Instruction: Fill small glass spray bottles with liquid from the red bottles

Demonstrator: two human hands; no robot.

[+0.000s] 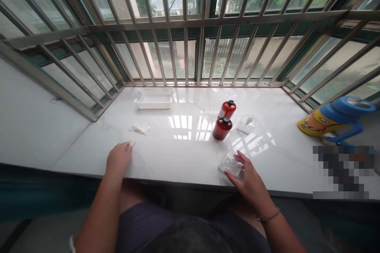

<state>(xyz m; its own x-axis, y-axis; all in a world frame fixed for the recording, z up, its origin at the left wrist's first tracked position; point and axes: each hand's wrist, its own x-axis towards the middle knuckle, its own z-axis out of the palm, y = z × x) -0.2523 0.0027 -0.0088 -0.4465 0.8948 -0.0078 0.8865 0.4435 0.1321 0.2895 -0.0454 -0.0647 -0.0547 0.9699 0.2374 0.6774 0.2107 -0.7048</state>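
My left hand (119, 159) rests low over the left part of the counter, its fingers closed on a small piece of white tissue (132, 142). Just beyond it lies a crumpled white tissue (140, 128). Near the front edge, my right hand (251, 180) has its thumb and fingers around a clear glass container (230, 165). Past that container stand two red bottles with black caps, a nearer one (222, 128) and a farther one (228, 108). A second clear container (246, 124) is to their right.
A white perforated basket (154, 103) sits at the back left. A blue and yellow jug-like bottle (329, 116) stands at the right, with a blurred-out patch below it. Metal window bars (186, 57) rise behind the glossy white counter (178, 158).
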